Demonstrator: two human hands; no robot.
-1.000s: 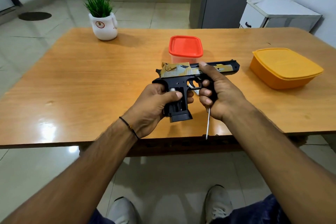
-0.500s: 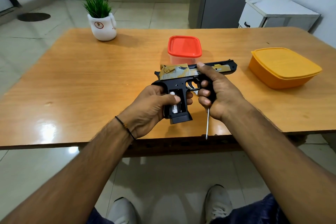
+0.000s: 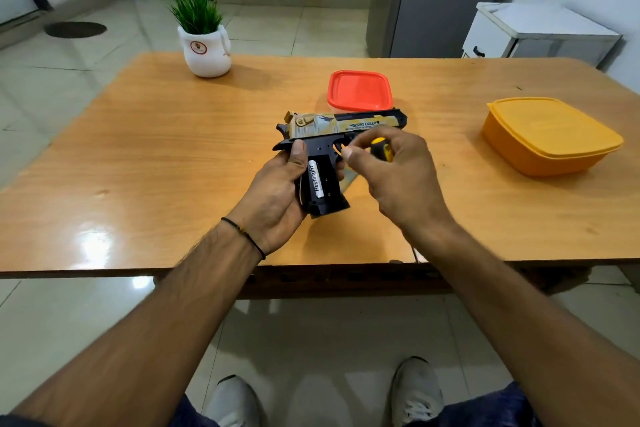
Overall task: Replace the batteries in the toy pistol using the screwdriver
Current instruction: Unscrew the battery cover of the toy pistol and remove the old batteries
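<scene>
Our left hand (image 3: 277, 194) grips the pistol (image 3: 329, 128), thumb by its battery (image 3: 314, 180), our right hand (image 3: 398, 184) clasps the screwdriver (image 3: 381, 149) beside the trigger; the red box (image 3: 360, 90) and orange box (image 3: 550, 135) are lidded, contents unseen.

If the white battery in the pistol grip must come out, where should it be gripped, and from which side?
Probably its lower end, approached from the open face toward the camera. The battery lies lengthwise in the toy pistol's uncovered grip, only that face exposed; the left hand wraps the grip's rear edge, thumb by the top end. The right hand holds the screwdriver.
</scene>
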